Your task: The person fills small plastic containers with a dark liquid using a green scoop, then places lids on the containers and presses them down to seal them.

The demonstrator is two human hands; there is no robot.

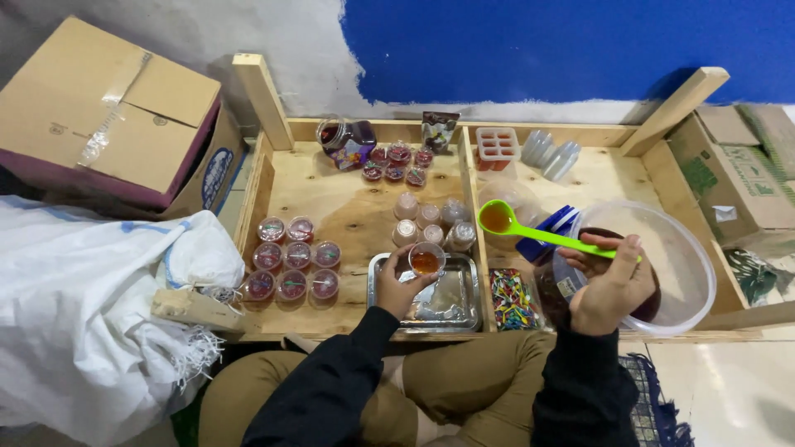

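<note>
Left hand (400,285): grip closed around a small clear cup (425,261) holding amber-red liquid, held just above a shallow metal tray (464,308) at the near edge of the wooden table (348,203). The palm hides the cup's lower part.

Right hand (611,281): grip closed on the handle of a green ladle (530,230), whose bowl carries the same amber liquid and sits between the cup and a large clear plastic bowl (687,265). The handle's end is hidden inside the fist. The hand covers much of the dark liquid in the large bowl.

Surroundings on the table: eight lidded cups with red contents (291,257) in rows to the left; a group of upturned empty cups (431,217) beyond the tray; more filled cups (396,163) near the back, beside a dark jar (348,141) lying tilted. A packet of coloured sticks (511,300) lies right of the tray. A blue object (546,232) behind the ladle is partly covered and cannot be identified. A pink mould tray (498,146) stands at the rear.

Off the table: a cardboard box (116,116) and a white sack (83,306) to the left, both cut by the frame edge
</note>
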